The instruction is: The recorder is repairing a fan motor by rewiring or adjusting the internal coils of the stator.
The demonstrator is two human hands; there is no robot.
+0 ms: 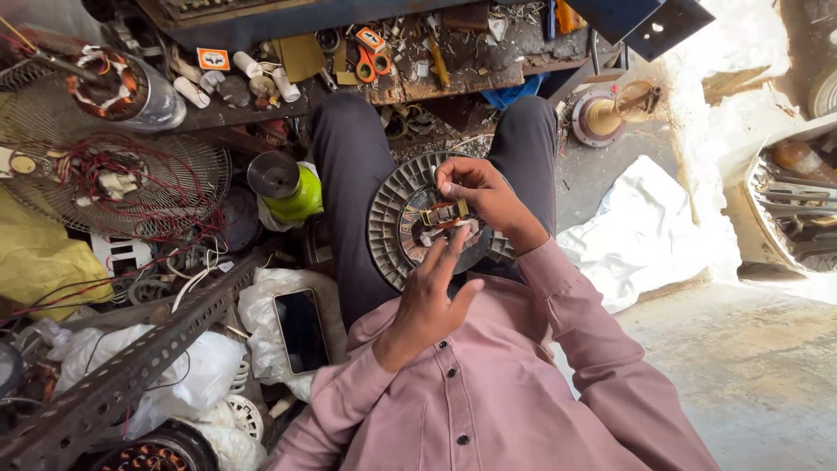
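Note:
A round ribbed grey motor housing (391, 220) rests on my lap between my knees. A small brown and brass part (445, 214) sits at its middle. My right hand (482, 194) pinches that part from above with thumb and fingers. My left hand (430, 296) reaches up from below, its fingers spread and their tips touching the part and the housing's centre. Both sleeves are pink.
A black phone (302, 330) lies on white bags at my left. A green-bodied cylinder (286, 185), a wire fan guard (131, 187) with red wires, a perforated metal angle bar (131, 366) and a cluttered bench with orange scissors (373, 59) surround me. White cloth (641, 231) lies right.

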